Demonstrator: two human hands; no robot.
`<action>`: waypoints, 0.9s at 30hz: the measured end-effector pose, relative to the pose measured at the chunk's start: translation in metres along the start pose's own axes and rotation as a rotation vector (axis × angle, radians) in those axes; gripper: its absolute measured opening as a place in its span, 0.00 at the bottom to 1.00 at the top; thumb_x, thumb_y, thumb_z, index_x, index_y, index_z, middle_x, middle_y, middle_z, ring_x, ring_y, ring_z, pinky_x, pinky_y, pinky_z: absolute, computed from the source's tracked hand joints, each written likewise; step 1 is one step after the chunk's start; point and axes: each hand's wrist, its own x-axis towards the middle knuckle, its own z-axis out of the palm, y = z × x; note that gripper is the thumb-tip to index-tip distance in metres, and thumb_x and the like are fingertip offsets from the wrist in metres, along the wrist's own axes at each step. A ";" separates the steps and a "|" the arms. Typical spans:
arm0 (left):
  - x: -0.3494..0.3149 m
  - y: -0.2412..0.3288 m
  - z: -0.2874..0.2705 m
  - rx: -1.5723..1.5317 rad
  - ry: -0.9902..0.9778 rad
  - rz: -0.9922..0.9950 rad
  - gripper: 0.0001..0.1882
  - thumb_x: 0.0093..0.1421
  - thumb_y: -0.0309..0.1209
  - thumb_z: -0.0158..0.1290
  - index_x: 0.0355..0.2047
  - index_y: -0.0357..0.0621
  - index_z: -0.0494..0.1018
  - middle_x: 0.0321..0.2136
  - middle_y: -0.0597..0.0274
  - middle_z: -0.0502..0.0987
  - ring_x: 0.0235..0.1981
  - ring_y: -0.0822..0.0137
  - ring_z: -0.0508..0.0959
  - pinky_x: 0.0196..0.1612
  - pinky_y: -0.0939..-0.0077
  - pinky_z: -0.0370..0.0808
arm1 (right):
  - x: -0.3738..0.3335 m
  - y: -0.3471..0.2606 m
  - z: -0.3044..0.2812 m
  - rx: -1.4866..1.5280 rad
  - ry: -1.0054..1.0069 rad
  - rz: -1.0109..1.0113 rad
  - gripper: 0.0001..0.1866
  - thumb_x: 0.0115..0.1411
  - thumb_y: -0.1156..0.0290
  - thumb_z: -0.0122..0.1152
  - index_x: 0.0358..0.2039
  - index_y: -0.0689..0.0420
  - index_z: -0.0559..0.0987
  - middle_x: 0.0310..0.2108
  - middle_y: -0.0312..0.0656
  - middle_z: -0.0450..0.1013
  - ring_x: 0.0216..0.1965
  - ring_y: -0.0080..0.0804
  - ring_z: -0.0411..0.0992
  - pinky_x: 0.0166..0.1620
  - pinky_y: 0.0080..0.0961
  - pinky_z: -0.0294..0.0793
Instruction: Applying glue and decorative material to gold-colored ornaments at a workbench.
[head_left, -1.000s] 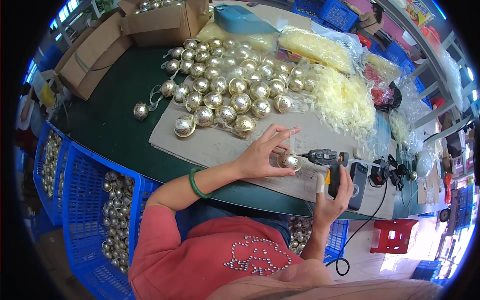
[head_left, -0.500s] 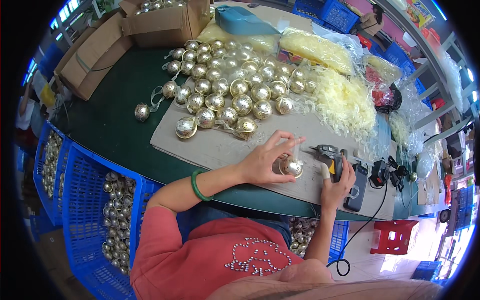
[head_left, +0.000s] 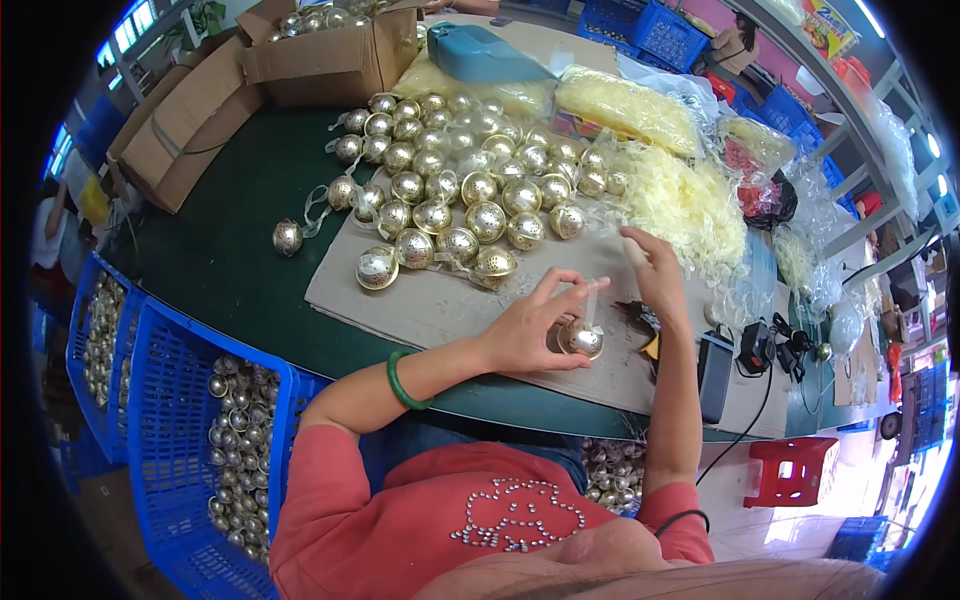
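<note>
My left hand (head_left: 530,325) is closed round a gold, perforated ball (head_left: 581,338), thumb and fingers at its side. A clear strap (head_left: 592,298) stands up from the ball, between the fingertips. My right hand (head_left: 660,280) is over the cardboard beside a heap of pale yellow strips (head_left: 690,205). Its fingers are stretched out and partly apart, with nothing visible in them; one finger wears a pale cover. A black and yellow glue gun (head_left: 638,318) lies on the cardboard, partly hidden by my right forearm. Many similar gold balls (head_left: 485,221) with clear straps lie beyond my left hand.
Cardboard (head_left: 345,285) covers part of the green table (head_left: 235,270). A dark phone (head_left: 714,375) and a black adapter (head_left: 757,345) with cords lie right. Blue crates (head_left: 160,400) of balls stand lower left. Cardboard boxes (head_left: 320,65), a blue container (head_left: 485,52) and plastic bags (head_left: 630,105) are farther back.
My right hand has let go of the glue gun and moved up and left toward the yellow strips. My left hand keeps its hold on the ball, almost unmoved.
</note>
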 end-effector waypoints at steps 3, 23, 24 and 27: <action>0.003 0.006 -0.002 -0.135 0.001 -0.096 0.54 0.53 0.40 0.76 0.76 0.55 0.59 0.63 0.53 0.61 0.51 0.60 0.82 0.53 0.66 0.84 | -0.054 -0.035 -0.022 0.016 0.068 -0.085 0.19 0.69 0.70 0.61 0.60 0.55 0.83 0.62 0.46 0.77 0.64 0.41 0.71 0.68 0.35 0.66; 0.003 0.010 0.000 -0.249 -0.192 0.000 0.58 0.51 0.37 0.77 0.77 0.48 0.55 0.73 0.53 0.57 0.54 0.60 0.80 0.55 0.66 0.84 | -0.136 -0.067 -0.018 -0.195 0.134 -0.320 0.23 0.65 0.77 0.63 0.61 0.59 0.80 0.63 0.44 0.76 0.63 0.46 0.71 0.66 0.38 0.69; 0.003 0.009 0.000 -0.243 -0.196 0.017 0.58 0.51 0.37 0.77 0.77 0.48 0.55 0.73 0.52 0.57 0.55 0.60 0.79 0.55 0.66 0.84 | -0.136 -0.064 -0.017 -0.120 0.165 -0.322 0.25 0.65 0.76 0.64 0.63 0.58 0.78 0.64 0.46 0.76 0.64 0.45 0.71 0.66 0.38 0.69; 0.005 0.015 -0.003 -0.241 -0.227 0.020 0.59 0.51 0.36 0.77 0.78 0.48 0.54 0.74 0.53 0.57 0.55 0.60 0.79 0.55 0.66 0.85 | -0.135 -0.058 -0.013 0.446 0.222 -0.058 0.31 0.65 0.73 0.68 0.68 0.58 0.74 0.65 0.50 0.74 0.65 0.41 0.71 0.67 0.37 0.69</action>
